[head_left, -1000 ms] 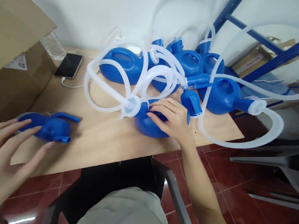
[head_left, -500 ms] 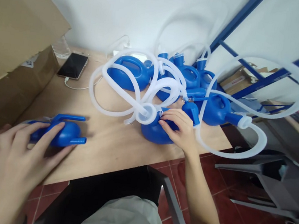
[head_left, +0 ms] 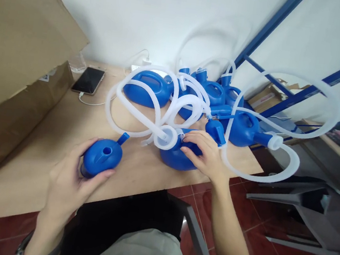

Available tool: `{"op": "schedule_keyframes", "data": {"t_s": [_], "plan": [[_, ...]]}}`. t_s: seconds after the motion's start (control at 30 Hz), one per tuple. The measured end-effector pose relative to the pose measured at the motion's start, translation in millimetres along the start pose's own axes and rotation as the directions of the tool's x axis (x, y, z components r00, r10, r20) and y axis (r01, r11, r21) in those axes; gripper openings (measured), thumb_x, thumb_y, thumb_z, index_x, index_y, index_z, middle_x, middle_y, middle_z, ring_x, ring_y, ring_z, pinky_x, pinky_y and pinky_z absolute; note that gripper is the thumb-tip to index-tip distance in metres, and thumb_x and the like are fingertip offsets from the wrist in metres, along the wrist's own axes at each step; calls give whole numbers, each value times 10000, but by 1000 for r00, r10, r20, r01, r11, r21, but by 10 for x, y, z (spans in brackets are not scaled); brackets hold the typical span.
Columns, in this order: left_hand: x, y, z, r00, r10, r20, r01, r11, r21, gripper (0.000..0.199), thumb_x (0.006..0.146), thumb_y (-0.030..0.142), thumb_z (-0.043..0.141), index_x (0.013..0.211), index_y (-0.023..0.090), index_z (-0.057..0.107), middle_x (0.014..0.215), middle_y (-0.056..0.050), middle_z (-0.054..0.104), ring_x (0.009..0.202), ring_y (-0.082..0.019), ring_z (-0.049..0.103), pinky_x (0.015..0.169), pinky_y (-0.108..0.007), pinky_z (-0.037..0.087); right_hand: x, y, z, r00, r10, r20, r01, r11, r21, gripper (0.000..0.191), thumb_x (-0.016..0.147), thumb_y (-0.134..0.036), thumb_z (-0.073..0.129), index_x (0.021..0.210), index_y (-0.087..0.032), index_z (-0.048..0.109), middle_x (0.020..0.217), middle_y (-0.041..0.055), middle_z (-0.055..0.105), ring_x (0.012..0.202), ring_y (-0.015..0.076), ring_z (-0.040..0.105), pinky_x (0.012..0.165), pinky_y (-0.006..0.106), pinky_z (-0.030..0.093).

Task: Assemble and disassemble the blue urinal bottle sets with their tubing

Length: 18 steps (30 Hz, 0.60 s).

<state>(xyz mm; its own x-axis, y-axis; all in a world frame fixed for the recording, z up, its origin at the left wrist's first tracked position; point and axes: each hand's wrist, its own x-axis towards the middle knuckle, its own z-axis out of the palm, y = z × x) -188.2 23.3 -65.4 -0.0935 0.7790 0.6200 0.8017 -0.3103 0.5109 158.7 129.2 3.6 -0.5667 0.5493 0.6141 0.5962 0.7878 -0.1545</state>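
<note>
Cardboard box (head_left: pixel 18 65) stood at the table's left; phone (head_left: pixel 89 80), cable plugged in, lay beside it. Left hand (head_left: pixel 71 173) gripped the small blue part (head_left: pixel 103 157), its spout and hole exposed, above the wooden table (head_left: pixel 41 156). Right hand (head_left: pixel 206 153) was closed at the neck side of the near blue bottle (head_left: pixel 177 155), beside its white cap (head_left: pixel 165 137). Other hosed blue bottles (head_left: pixel 245 129) stood behind and rightward.

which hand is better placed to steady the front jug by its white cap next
Probably the right hand: its fingers are at the front jug, close to the white cap. The left hand is farther off and holds a small blue part.
</note>
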Motion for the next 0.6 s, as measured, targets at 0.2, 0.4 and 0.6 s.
{"op": "schedule_keyframes", "data": {"t_s": [0.2, 0.4, 0.6], "plan": [[-19, -35, 42, 990, -144, 1, 144, 989, -23, 643, 956, 646, 711, 1484, 302, 581, 1341, -97, 752, 1150, -353, 761, 979, -495, 625, -260, -705, 291, 923, 239, -302, -212, 970, 121, 226, 1021, -139, 635, 820, -235, 598, 632, -24, 630, 565, 140, 578, 573, 284, 469], [25, 12, 37, 961, -276, 8, 276, 958, -77, 618, 967, 689, 641, 1448, 302, 609, 1360, -110, 739, 1193, -371, 734, 999, -543, 608, -266, -1094, 929, 727, 626, 284, -682, 708, 185, 578, 1034, -443, 646, 1544, -195, 532, 1230, 174, 755, 955, 309, 735, 869, 492, 607], [70, -36, 36, 933, -360, 25, 361, 932, -29, 632, 949, 687, 654, 1467, 331, 584, 1401, -75, 704, 1268, -378, 697, 1089, -575, 575, 57, -914, 1161, 659, 676, 331, -747, 533, 398, 363, 1044, -454, 620, 1355, -267, 641, 1283, 104, 716, 937, 245, 695, 919, 469, 573]]}}
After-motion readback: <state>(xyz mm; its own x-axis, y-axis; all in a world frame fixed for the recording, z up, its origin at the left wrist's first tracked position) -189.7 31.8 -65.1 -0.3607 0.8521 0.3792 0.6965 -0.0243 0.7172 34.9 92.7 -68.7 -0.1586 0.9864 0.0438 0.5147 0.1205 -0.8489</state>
